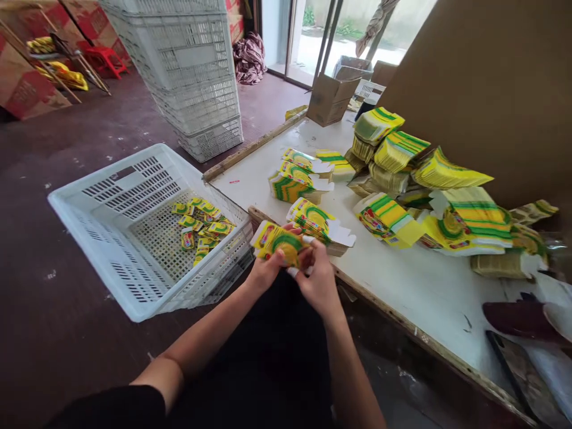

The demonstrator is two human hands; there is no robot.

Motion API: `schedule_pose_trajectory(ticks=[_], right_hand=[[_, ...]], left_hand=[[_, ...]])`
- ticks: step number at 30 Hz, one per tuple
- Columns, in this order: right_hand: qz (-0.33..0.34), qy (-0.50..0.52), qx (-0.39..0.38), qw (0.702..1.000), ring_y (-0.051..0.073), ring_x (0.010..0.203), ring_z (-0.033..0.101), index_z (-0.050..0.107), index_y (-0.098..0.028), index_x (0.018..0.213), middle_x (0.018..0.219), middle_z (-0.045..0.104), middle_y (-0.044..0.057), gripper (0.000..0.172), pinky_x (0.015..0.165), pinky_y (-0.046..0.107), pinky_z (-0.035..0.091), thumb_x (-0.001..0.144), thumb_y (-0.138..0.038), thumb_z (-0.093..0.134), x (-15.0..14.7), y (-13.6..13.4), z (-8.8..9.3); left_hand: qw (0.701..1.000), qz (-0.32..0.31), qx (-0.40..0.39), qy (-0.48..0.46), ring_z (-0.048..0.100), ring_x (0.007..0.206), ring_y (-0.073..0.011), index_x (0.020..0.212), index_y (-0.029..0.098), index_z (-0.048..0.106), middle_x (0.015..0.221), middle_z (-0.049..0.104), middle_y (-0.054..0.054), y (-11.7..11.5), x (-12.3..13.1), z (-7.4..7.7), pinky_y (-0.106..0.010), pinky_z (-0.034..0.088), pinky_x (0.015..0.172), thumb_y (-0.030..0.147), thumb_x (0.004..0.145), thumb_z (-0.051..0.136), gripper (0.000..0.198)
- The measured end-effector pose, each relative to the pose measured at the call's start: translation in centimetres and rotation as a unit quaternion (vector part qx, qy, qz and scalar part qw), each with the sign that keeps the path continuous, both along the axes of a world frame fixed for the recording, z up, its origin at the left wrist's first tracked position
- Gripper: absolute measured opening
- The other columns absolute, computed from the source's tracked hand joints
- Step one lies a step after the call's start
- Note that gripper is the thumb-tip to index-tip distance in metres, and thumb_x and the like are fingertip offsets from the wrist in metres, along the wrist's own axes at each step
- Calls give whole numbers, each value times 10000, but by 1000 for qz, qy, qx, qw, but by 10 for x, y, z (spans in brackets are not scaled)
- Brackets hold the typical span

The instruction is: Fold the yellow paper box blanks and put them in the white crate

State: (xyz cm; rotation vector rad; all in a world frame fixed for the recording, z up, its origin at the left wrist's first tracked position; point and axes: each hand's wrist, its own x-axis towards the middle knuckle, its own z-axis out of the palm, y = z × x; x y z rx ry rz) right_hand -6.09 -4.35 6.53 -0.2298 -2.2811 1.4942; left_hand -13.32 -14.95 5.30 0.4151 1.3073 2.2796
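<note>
A yellow and green carton [270, 239] is held in front of me, just off the table's near edge. My left hand [268, 268] grips its lower side, thumb on the printed face. At the carton's right end, my right hand [316, 271] is closed on it, with white wraps on some fingertips. Right behind my hands, a stack of flat cartons [310, 215] lies on the white table [388, 286]. Another carton stack [292, 179] sits farther back. To the left, a white crate [192, 283] holds several small yellow cartons [205, 229].
Bundles of flat cartons [402, 149] are piled at the back right of the table. A phone [527, 369] lies near the right edge. Stacked white crates [196, 71] stand on the floor behind the low crate. An open cardboard box [330, 98] sits at the table's far end.
</note>
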Motion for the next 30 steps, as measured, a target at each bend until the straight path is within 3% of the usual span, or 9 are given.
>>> schedule_pose_trajectory(ticks=[3,6,9,13,19,25,27,30], right_hand=[[54,-3,-100,994,132,718,554,413,-258,1243,862,563,-6,543,655,262,502,747,-161,610,11,-29,-10],[50,-15,-168,984,137,745,560,464,-254,1214,883,589,4,523,671,263,501,734,-230,670,12,-40,-20],[9,-32,-221,975,131,673,550,537,-235,1112,767,579,-20,396,632,258,485,748,-299,679,9,-32,-24],[-36,-24,-238,970,139,706,560,607,-215,955,761,586,-5,199,655,263,482,826,-366,601,12,-14,-20],[59,-36,-287,955,133,687,542,616,-234,982,794,591,-8,280,642,254,480,743,-354,701,19,-29,-18],[19,-35,-251,967,134,698,557,695,-216,845,779,617,-3,127,635,241,460,735,-278,690,21,-36,-18],[-18,-26,-257,966,142,711,578,714,-216,838,770,647,-2,123,659,253,472,748,-286,671,21,-30,-19],[-70,-7,-305,950,160,739,607,730,-219,844,759,688,0,152,703,281,497,744,-322,679,21,-21,-21]], left_hand=[[988,120,81,-51,615,734,-171,780,205,565,682,587,3,10,-1,11,-312,503,718,683,702,609,487],[982,183,34,-25,500,582,-114,689,211,489,614,476,41,11,-1,11,-267,460,623,659,687,647,474],[988,149,-37,5,495,639,-126,819,215,523,717,510,15,7,2,4,-279,460,643,752,636,615,575],[993,82,-47,77,529,785,-164,1016,211,522,879,535,-27,1,13,-4,-312,475,739,814,606,566,730],[971,173,-137,96,401,594,-92,863,216,491,715,450,48,2,19,-3,-231,390,563,660,636,676,532],[963,210,-138,95,410,563,-87,790,211,498,646,465,63,3,13,-6,-222,387,544,680,547,734,579],[973,177,-106,105,439,575,-95,807,206,526,660,504,50,2,15,-6,-228,403,553,746,551,680,618],[987,103,-88,88,538,683,-125,913,190,610,772,623,-2,0,19,-5,-246,454,654,721,695,587,575]])
